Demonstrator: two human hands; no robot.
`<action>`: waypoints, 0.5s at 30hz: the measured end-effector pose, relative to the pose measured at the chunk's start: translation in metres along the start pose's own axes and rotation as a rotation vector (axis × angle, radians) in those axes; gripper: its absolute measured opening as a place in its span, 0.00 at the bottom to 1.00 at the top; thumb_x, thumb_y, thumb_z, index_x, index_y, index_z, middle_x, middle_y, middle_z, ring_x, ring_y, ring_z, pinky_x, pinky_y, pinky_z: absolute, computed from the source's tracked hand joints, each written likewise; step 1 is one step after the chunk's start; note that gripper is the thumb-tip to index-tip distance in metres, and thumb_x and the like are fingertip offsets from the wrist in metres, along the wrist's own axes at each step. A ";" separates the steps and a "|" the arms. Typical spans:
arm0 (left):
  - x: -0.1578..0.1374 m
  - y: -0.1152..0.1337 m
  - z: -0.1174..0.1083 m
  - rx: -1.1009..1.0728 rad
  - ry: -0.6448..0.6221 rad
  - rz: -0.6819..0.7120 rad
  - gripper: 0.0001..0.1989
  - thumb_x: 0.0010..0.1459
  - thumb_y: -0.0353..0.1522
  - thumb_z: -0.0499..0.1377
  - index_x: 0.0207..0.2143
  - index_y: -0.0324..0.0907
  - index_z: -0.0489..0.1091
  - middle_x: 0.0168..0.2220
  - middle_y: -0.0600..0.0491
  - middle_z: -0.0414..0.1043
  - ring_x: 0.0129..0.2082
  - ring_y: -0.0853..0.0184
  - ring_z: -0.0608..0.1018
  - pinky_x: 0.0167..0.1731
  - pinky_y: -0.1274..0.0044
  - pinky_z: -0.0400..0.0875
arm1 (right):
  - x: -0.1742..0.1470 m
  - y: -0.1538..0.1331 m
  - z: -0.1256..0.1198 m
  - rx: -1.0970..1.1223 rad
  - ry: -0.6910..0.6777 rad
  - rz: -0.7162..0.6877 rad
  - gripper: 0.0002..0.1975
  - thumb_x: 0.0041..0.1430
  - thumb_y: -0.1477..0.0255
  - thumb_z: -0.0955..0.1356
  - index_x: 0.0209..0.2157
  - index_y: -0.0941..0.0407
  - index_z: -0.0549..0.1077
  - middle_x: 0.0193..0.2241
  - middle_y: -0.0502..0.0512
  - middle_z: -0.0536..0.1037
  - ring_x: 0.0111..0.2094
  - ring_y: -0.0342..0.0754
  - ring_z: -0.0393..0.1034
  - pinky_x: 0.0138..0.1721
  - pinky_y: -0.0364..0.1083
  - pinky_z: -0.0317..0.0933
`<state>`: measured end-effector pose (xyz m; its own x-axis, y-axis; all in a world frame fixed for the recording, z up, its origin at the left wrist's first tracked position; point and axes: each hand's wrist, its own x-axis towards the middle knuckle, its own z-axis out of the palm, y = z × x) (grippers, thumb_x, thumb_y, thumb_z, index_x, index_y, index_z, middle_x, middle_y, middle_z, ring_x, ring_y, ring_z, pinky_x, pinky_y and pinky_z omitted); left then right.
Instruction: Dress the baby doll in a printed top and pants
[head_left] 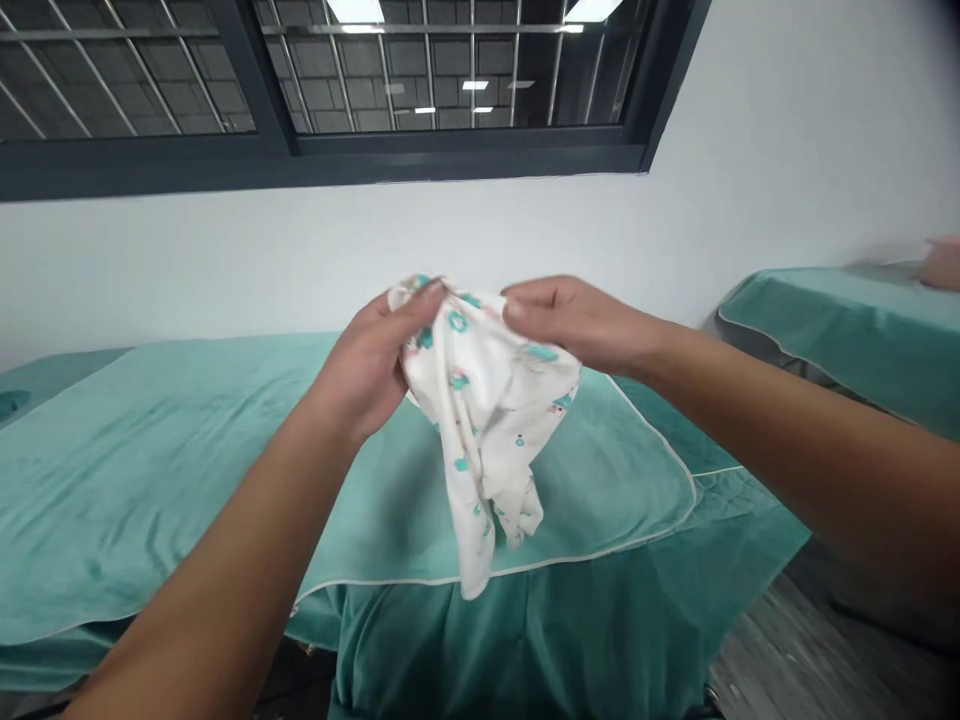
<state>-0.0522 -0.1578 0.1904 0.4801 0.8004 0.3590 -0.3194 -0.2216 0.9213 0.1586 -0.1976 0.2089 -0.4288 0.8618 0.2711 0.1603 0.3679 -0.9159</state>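
Note:
Both hands hold up a white baby garment (480, 400) printed with small teal and pink figures; its exact cut cannot be made out in the folds. My left hand (382, 350) grips the upper left edge, thumb on top and fingers behind the cloth. At the upper right edge, my right hand (559, 315) pinches the fabric between thumb and fingers. The garment hangs crumpled, with narrow ends dangling above a teal blanket (600, 480) with pale piping.
More teal cloth (540, 640) drapes over the front edge. Another teal-covered surface (855, 310) stands at the right, a pinkish thing at its far edge. Behind are a white wall (225, 260) and a dark-framed barred window (450, 150). Grey floor (780, 650) shows lower right.

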 end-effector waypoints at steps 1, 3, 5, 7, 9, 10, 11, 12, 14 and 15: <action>0.003 -0.001 -0.003 -0.027 0.033 0.047 0.16 0.54 0.45 0.66 0.35 0.42 0.73 0.30 0.53 0.76 0.36 0.61 0.80 0.37 0.73 0.74 | -0.002 0.002 -0.001 -0.032 -0.071 0.026 0.19 0.52 0.53 0.74 0.29 0.56 0.75 0.27 0.50 0.75 0.32 0.46 0.71 0.32 0.44 0.63; 0.006 -0.002 -0.011 -0.032 0.057 0.086 0.14 0.55 0.44 0.65 0.35 0.43 0.73 0.29 0.54 0.76 0.36 0.62 0.80 0.36 0.74 0.73 | -0.004 0.006 0.000 -0.058 -0.130 0.036 0.19 0.51 0.55 0.75 0.32 0.57 0.77 0.30 0.52 0.77 0.35 0.47 0.72 0.34 0.45 0.64; 0.007 -0.001 -0.017 0.031 0.018 0.053 0.14 0.54 0.43 0.66 0.35 0.43 0.73 0.29 0.55 0.75 0.33 0.65 0.79 0.33 0.75 0.72 | -0.003 0.009 0.003 -0.025 -0.043 -0.018 0.20 0.52 0.54 0.74 0.35 0.56 0.77 0.31 0.52 0.78 0.35 0.48 0.72 0.35 0.45 0.64; 0.005 0.001 -0.019 0.142 -0.068 -0.030 0.15 0.51 0.41 0.69 0.38 0.42 0.74 0.30 0.55 0.76 0.30 0.67 0.77 0.30 0.76 0.70 | 0.001 0.010 0.008 0.023 0.099 -0.079 0.20 0.53 0.52 0.73 0.35 0.55 0.76 0.31 0.51 0.77 0.34 0.47 0.71 0.33 0.45 0.63; 0.001 0.001 -0.016 0.263 -0.144 -0.125 0.17 0.49 0.40 0.70 0.38 0.41 0.76 0.31 0.53 0.77 0.28 0.66 0.77 0.29 0.76 0.69 | 0.007 0.011 0.014 0.065 0.223 -0.108 0.20 0.52 0.51 0.73 0.33 0.54 0.75 0.29 0.49 0.76 0.32 0.46 0.70 0.32 0.44 0.63; 0.000 0.001 -0.012 0.303 -0.158 -0.156 0.17 0.48 0.40 0.70 0.38 0.40 0.76 0.31 0.52 0.77 0.29 0.65 0.78 0.29 0.75 0.69 | 0.009 0.012 0.016 0.086 0.270 -0.111 0.20 0.52 0.50 0.73 0.33 0.53 0.75 0.28 0.49 0.75 0.32 0.45 0.70 0.31 0.43 0.62; -0.001 0.000 -0.009 0.317 -0.148 -0.167 0.16 0.49 0.40 0.70 0.36 0.40 0.76 0.31 0.51 0.77 0.29 0.64 0.78 0.29 0.75 0.70 | 0.011 0.012 0.017 0.106 0.304 -0.108 0.20 0.52 0.49 0.73 0.32 0.53 0.74 0.27 0.49 0.75 0.31 0.45 0.70 0.31 0.43 0.62; -0.001 -0.002 -0.006 0.303 -0.120 -0.161 0.15 0.50 0.41 0.69 0.36 0.40 0.76 0.30 0.51 0.77 0.30 0.63 0.79 0.30 0.74 0.70 | 0.011 0.014 0.018 0.124 0.317 -0.098 0.21 0.52 0.49 0.72 0.32 0.52 0.74 0.27 0.49 0.75 0.31 0.45 0.70 0.30 0.43 0.62; 0.000 -0.006 -0.001 0.208 -0.029 -0.103 0.15 0.52 0.42 0.67 0.37 0.40 0.75 0.31 0.51 0.77 0.32 0.62 0.79 0.32 0.73 0.72 | 0.010 0.017 0.017 0.126 0.243 -0.031 0.21 0.51 0.49 0.73 0.32 0.53 0.75 0.26 0.50 0.75 0.30 0.46 0.70 0.28 0.43 0.62; 0.001 -0.008 0.001 0.151 0.019 -0.072 0.15 0.53 0.42 0.67 0.37 0.41 0.74 0.31 0.51 0.77 0.34 0.61 0.80 0.34 0.73 0.73 | 0.009 0.020 0.017 0.106 0.161 0.026 0.21 0.50 0.50 0.74 0.31 0.54 0.76 0.27 0.50 0.76 0.30 0.46 0.71 0.28 0.44 0.62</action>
<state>-0.0485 -0.1559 0.1836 0.4811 0.8275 0.2895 -0.1575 -0.2433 0.9571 0.1432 -0.1887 0.1880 -0.2766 0.9185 0.2826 0.0712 0.3128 -0.9471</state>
